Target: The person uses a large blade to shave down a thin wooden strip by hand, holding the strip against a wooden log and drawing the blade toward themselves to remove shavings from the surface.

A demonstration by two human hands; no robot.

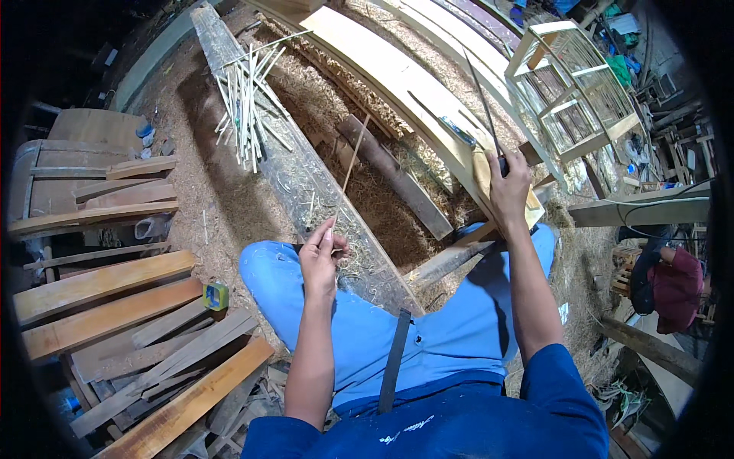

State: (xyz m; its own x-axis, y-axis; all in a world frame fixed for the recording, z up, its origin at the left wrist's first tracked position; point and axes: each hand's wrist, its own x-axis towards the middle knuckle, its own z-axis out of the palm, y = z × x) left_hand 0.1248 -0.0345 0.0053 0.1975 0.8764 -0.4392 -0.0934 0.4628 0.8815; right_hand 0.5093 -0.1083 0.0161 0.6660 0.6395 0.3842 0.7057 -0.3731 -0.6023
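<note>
My left hand (323,256) pinches the lower end of a thin wooden stick (355,159), which slants up and away over a shavings-strewn board (336,200). In my right hand (511,191) is a long, thin, dark rod-like tool (483,96), pointing away from me. Whether it is a file or a narrow blade I cannot tell. Beside that hand, a tool with a pale wooden handle (481,170) rests on the light plank (405,76). A loose bundle of thin sticks (248,107) lies on the far part of the board.
Wooden slats (107,287) are piled at the left, with a yellow-green tape measure (215,296) on them. A dark wood block (397,176) sits between the boards. At the far right stands a barred wooden cage (575,88). Another person (674,287) is at the right edge.
</note>
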